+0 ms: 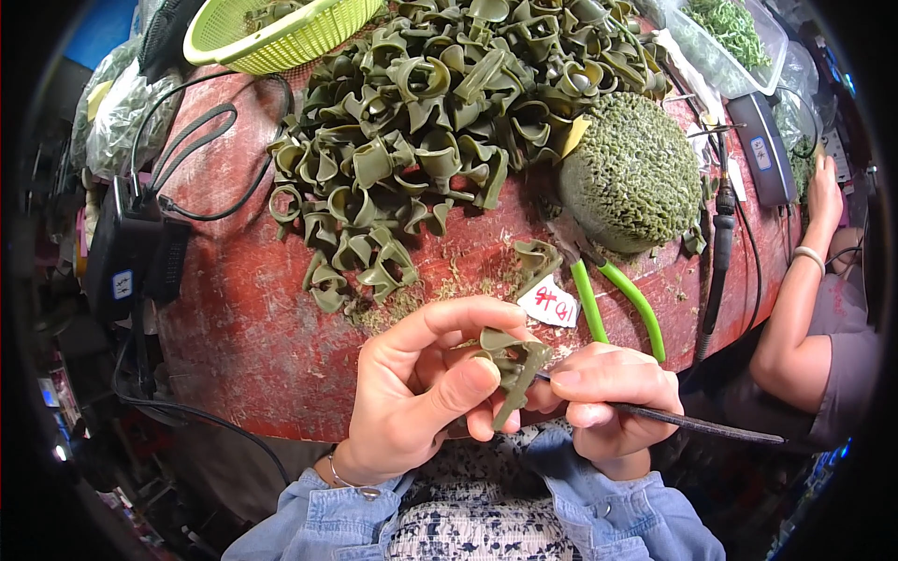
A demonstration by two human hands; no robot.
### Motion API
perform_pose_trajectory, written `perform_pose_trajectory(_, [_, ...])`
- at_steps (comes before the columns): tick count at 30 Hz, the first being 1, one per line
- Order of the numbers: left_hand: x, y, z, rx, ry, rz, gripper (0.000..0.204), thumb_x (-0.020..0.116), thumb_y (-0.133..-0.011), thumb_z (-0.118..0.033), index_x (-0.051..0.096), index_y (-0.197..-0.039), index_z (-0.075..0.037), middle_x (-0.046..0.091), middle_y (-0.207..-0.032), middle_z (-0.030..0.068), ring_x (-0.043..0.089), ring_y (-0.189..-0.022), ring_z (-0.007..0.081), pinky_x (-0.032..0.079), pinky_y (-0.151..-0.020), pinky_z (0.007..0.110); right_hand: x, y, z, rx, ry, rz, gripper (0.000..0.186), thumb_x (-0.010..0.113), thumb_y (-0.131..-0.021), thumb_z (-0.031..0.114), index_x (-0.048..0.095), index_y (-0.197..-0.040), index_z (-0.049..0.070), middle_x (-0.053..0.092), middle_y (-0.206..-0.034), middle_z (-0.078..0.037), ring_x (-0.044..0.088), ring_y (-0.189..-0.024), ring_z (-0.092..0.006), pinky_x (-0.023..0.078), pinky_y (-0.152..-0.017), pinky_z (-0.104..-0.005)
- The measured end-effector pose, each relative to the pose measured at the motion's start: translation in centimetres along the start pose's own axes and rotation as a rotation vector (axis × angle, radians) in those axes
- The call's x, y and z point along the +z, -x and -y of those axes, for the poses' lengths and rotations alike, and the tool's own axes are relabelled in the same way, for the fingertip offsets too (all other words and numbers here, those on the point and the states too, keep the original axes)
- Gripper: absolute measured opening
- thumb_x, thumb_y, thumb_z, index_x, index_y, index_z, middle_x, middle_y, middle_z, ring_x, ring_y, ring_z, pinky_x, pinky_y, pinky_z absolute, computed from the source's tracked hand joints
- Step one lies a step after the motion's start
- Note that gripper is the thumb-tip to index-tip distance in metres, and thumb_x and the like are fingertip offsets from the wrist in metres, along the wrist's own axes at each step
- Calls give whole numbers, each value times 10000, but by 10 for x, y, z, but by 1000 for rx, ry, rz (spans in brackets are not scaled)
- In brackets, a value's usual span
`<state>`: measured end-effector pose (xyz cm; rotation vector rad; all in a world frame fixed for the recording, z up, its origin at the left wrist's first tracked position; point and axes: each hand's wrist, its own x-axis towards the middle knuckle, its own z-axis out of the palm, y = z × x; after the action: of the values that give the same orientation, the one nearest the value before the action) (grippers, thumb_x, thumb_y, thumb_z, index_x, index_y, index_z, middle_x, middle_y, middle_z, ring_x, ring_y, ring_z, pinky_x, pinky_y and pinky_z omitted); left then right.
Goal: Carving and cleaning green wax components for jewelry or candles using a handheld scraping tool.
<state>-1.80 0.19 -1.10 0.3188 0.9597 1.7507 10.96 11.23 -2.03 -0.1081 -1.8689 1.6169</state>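
Observation:
My left hand (421, 388) pinches a small olive-green moulded piece (513, 366) between thumb and fingers, just off the near edge of the red table (253, 309). My right hand (613, 397) grips a thin dark pen-like tool (711, 425), its tip touching the green piece. A big heap of similar green curled pieces (440, 112) covers the middle and far part of the table. One loose green piece (538, 257) lies just beyond my hands, next to a small white paper tag (549, 304).
A green textured dome (634, 173) sits right of the heap, with green-handled pliers (617, 304) before it. A lime basket (276, 33) stands far left. A black power strip (126, 257) with cables lies left. Another person's arm (804, 280) reaches in at the right.

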Motion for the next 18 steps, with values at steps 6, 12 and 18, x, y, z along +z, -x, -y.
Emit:
perform_pose_trajectory(6, [3,0,0,-15,-67,-28,400,567,-839,-261,463,-1058,57,583,-876,188,530,-510,97,380,-410,151,2,1,0,-16,19,-58,290,644,-735,-26,548,-1008,-9,623,-798,-127,622,-663,-236,506,-573,-311])
perform_pose_trajectory(12, [4,-1,0,-35,-93,-36,408,539,-852,-307,486,-1015,63,586,-787,135,510,-496,74,349,-396,148,3,2,1,-48,61,-89,296,652,-725,-15,551,-1003,-31,619,-800,-129,619,-661,-235,505,-587,-311])
perform_pose_trajectory(18, [8,-1,-3,-93,-71,-69,428,532,-854,-330,488,-999,70,590,-783,141,509,-487,67,353,-394,136,5,8,4,-91,131,-120,240,615,-768,14,552,-993,-40,624,-797,-136,620,-675,-248,504,-609,-322])
